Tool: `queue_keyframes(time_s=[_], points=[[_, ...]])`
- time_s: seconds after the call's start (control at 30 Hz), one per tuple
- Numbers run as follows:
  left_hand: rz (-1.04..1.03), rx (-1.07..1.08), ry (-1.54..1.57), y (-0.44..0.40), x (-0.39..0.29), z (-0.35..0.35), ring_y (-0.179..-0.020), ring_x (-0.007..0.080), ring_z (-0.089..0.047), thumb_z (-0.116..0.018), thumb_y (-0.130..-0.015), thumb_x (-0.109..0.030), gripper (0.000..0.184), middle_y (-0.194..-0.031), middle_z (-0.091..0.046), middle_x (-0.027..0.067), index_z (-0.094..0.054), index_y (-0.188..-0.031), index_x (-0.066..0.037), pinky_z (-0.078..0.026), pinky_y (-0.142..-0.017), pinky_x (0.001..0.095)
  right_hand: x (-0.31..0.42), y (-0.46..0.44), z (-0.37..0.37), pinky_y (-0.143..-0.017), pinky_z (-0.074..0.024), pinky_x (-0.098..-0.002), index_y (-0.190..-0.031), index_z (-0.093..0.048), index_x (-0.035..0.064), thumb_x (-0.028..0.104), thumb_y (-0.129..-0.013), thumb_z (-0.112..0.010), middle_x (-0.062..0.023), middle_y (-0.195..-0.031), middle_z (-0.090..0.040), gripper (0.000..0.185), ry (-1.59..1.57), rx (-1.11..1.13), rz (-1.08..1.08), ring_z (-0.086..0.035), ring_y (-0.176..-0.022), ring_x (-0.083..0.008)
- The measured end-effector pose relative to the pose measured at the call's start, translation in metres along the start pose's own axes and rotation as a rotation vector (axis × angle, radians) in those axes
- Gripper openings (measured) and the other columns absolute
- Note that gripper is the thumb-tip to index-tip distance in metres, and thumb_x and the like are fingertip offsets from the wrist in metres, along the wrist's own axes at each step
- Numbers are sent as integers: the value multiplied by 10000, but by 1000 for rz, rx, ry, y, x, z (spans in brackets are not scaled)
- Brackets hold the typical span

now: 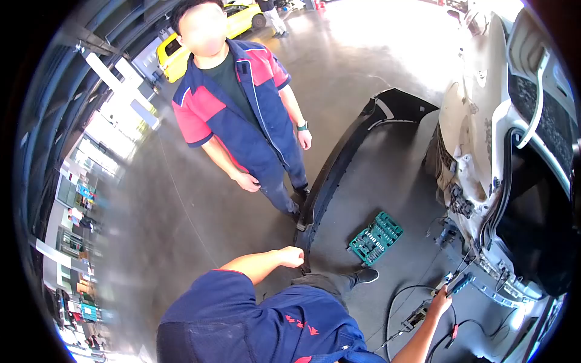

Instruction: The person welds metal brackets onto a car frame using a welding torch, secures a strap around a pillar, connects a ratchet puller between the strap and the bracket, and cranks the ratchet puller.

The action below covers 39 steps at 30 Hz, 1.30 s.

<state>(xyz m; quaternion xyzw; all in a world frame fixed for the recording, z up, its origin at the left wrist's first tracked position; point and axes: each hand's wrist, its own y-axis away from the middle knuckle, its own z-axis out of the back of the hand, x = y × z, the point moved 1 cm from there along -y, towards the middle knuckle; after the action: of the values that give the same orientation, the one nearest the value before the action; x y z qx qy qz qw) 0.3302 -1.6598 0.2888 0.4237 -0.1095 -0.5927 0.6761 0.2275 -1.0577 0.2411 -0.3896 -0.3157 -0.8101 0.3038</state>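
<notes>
My left hand (292, 256) is closed, its fingers curled in, close to the near end of a long black car bumper (331, 166) on the floor. Whether anything is inside those fingers is hidden. On the right, my right hand (442, 300) is wrapped round a blue-handled tool (462, 284), whose exact kind is unclear. This tool is held beside the lower rear of a car body (466, 130) with its bumper off and bare metal and wiring showing. Between bumper and car lies an open green socket set case (376, 238) with several metal pieces in it.
A co-worker (242, 109) in a navy and red shirt stands beyond the bumper, arms hanging down. Black cables (390, 308) run over the floor (200, 199) below my right hand. A yellow car (239, 23) and another person (275, 17) are farther back.
</notes>
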Motion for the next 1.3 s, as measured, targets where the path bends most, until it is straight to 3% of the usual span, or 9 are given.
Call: queue_keyframes(time_s=[0.17, 0.3, 0.47, 0.57, 0.9, 0.93, 1.03, 1.17, 1.3], points=[[133, 83, -50, 15, 22, 4, -1077, 365, -704, -579, -882, -280, 385, -1101, -738, 229, -743, -1114, -20, -542, -944, 451, -17, 91, 35, -617, -388, -313, -840, -579, 23, 340, -1058, -563, 4, -734, -519, 386, -144, 50, 158, -476, -683, -116], [24, 61, -91, 6, 1, 5, -1124, 351, -681, -570, -897, -269, 386, -1185, -722, 200, -709, -1174, -39, -524, -983, 442, -70, 147, 54, -956, -457, -334, -1160, -661, 0, 321, -1088, -518, -123, -1085, -679, 359, -330, 22, 242, -598, -1023, -215], [-93, 16, 30, -9, -56, 6, -1112, 315, -689, -600, -958, -244, 373, -1185, -723, 182, -657, -1254, -23, -534, -967, 409, -129, 225, 75, -1122, -392, -501, -1483, -513, 90, 461, -1002, -632, -83, -1521, -495, 619, -647, -134, -170, -465, -1395, -300], [-184, 15, 45, -13, -77, 16, -1077, 311, -696, -615, -942, -257, 355, -1126, -728, 180, -672, -1207, -27, -537, -953, 411, -71, 259, 78, -793, -482, -417, -975, -676, 123, 223, -923, -635, -29, -882, -657, 120, -1175, -183, -562, -595, -837, -211], [-80, -7, -5, -25, -32, 28, -1041, 295, -712, -600, -929, -255, 355, -1104, -741, 172, -696, -1200, -47, -552, -917, 400, -136, 251, 60, -858, -466, -478, -1112, -702, 132, 306, -917, -705, -57, -1052, -698, 261, -1255, -271, -549, -614, -939, -240], [-36, 3, 3, -23, -25, 27, -1048, 302, -711, -600, -915, -256, 362, -1112, -741, 175, -703, -1191, -45, -551, -921, 403, -118, 247, 68, -1157, -298, -541, -1472, -543, 116, 440, -880, -726, -171, -1506, -534, 699, -1101, -151, -521, -455, -1404, -236], [-31, 163, -69, -18, -15, 30, -1021, 300, -716, -578, -892, -241, 323, -1080, -750, 173, -732, -1117, -69, -549, -883, 426, -107, 234, 81, -937, -455, -393, -1278, -629, 129, 363, -914, -720, -52, -1306, -600, 443, -815, -496, -406, -546, -1164, -241], [71, 177, -3, -33, 1, 9, -1010, 265, -720, -603, -922, -240, 320, -1076, -751, 169, -725, -1124, -24, -549, -916, 378, -20, 197, 86, -992, -489, -338, -1185, -724, -4, 128, -952, -669, -93, -1197, -705, 273, -594, -558, -104, -651, -1088, -223], [28, 251, 81, -83, 3, 11, -1032, 241, -711, -609, -953, -163, 290, -1091, -751, 148, -701, -1178, -4, -540, -944, 353, 47, 125, 71, -799, -497, -323, -1030, -765, 42, 286, -940, -693, -35, -832, -685, 270, -458, -438, -156, -626, -836, -150]])
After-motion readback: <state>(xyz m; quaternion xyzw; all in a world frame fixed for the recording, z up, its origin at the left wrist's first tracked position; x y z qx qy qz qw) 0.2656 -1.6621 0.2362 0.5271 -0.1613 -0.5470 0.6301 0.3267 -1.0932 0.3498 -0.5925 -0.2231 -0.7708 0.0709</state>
